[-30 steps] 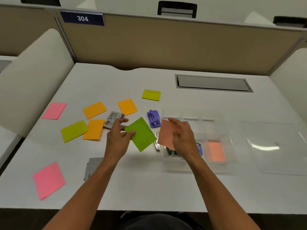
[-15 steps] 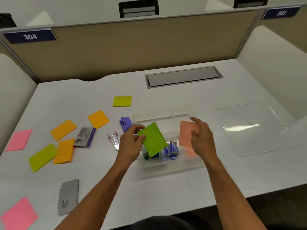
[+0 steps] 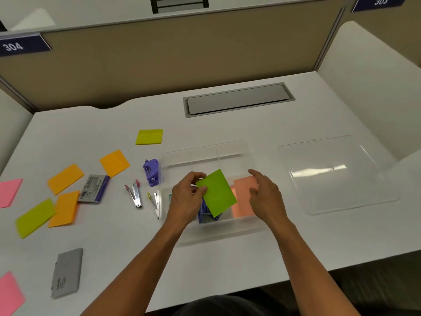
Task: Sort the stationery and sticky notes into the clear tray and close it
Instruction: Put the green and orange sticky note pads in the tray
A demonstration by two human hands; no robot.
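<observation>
The clear tray (image 3: 205, 153) sits mid-table with its lid (image 3: 335, 174) lying flat to the right. My left hand (image 3: 186, 197) pinches a green sticky pad (image 3: 216, 192) above the tray's middle. My right hand (image 3: 266, 197) hovers with fingers spread over salmon sticky notes (image 3: 242, 201) lying in the tray's right compartment. Blue items (image 3: 206, 213) lie in the tray under the green pad. Orange (image 3: 114, 163), yellow-green (image 3: 149, 136) and pink (image 3: 9, 192) pads lie scattered to the left of the tray.
A purple punch (image 3: 151, 172) touches the tray's left wall. Two small staplers (image 3: 135, 196) (image 3: 156, 202), a staple box (image 3: 94, 189) and a grey case (image 3: 67, 272) lie on the left. A cable hatch (image 3: 237, 99) is at the back. Partition walls surround the desk.
Both hands moved right over the tray. My right hand let go of the salmon notes, which now lie in the right compartment. The green pad came over the tray's middle.
</observation>
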